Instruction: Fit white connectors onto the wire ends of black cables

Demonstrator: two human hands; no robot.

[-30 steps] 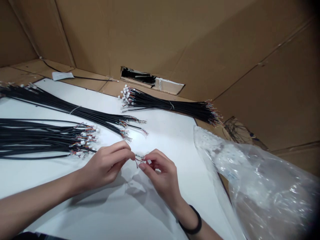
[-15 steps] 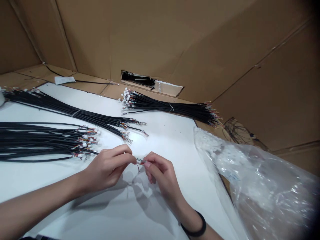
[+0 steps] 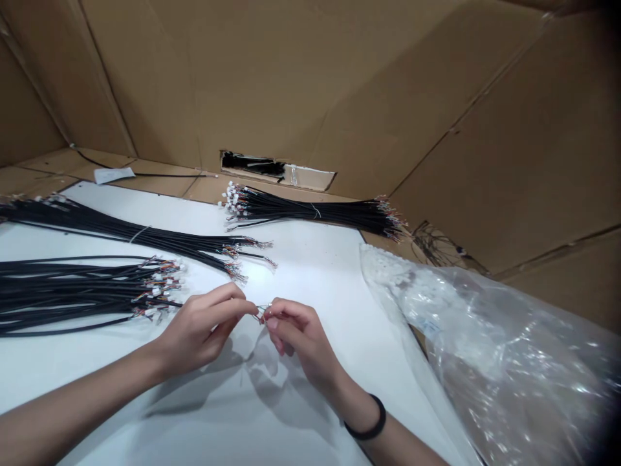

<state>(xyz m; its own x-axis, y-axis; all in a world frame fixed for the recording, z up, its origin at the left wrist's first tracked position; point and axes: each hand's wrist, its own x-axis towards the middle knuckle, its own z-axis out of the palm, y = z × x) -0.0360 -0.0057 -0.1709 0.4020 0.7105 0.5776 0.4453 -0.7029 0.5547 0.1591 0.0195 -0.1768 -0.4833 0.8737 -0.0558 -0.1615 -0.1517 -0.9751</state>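
Observation:
Above the white tabletop (image 3: 204,414), my left hand (image 3: 208,323) is closed in a pinch on a black cable, near its stripped end. Thin coloured wires (image 3: 262,314) fan out from that end between my two hands. My right hand (image 3: 301,336) pinches the wire tips between thumb and fingers; whether a connector is among them is too small to tell. To the left lies a bundle of black cables (image 3: 72,285), with white connectors (image 3: 158,285) on the wire ends that point toward my left hand.
Farther back, a tied cable bundle (image 3: 145,236) shows bare wire ends. Another tied bundle (image 3: 310,210) lies by the cardboard wall (image 3: 291,77). A clear plastic bag (image 3: 495,336) with white pieces covers the right side. One loose cable (image 3: 165,175) and a paper slip (image 3: 114,175) are behind.
The view has shifted slightly, so the bundles sit lower and farther left. My right hand's fingers have closed in nearer my left fingertips, and the exposed wires between them look shorter.

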